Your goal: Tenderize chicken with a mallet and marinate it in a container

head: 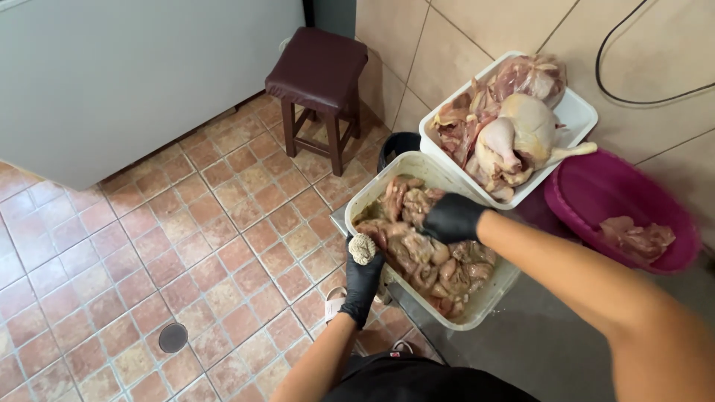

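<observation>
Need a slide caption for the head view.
Black-gloved right hand digs into tub of marinated meat; left hand holds its rim.

Open floor (149,246) left of the meat tub (477,305); white tray (573,119) and magenta basin (596,186) crowding behind and right.

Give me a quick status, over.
Left gloved hand grips tub rim, holding a pale lump. Right gloved hand buried in marinated chicken pieces, white plastic tub. Nothing in the way.

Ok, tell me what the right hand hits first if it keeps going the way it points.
The right hand points left into the white tub; it already touches the marinated chicken pieces, so that meat comes first, then probably the tub's far wall.
</observation>
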